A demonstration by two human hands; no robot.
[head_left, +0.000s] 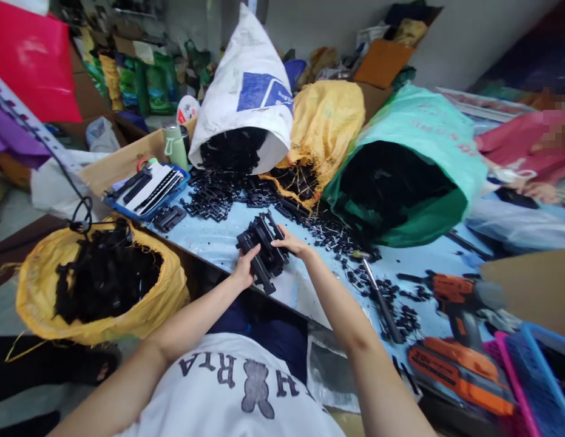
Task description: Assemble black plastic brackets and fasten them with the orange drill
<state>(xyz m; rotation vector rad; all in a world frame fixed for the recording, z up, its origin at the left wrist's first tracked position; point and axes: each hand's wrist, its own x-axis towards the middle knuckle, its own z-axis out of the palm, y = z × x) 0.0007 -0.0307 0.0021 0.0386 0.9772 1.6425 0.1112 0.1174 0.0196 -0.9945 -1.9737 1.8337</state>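
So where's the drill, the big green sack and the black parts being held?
Drill (464,326), head view: on its handle.
Big green sack (421,124), head view: on its upper side.
Held black parts (266,244), head view: near their middle.

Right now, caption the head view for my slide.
Left hand and right hand hold black parts at a blue table.

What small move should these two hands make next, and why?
Perhaps shift the black parts slightly inward over the blue table: the left hand and right hand both hold them, close to the table's near edge.
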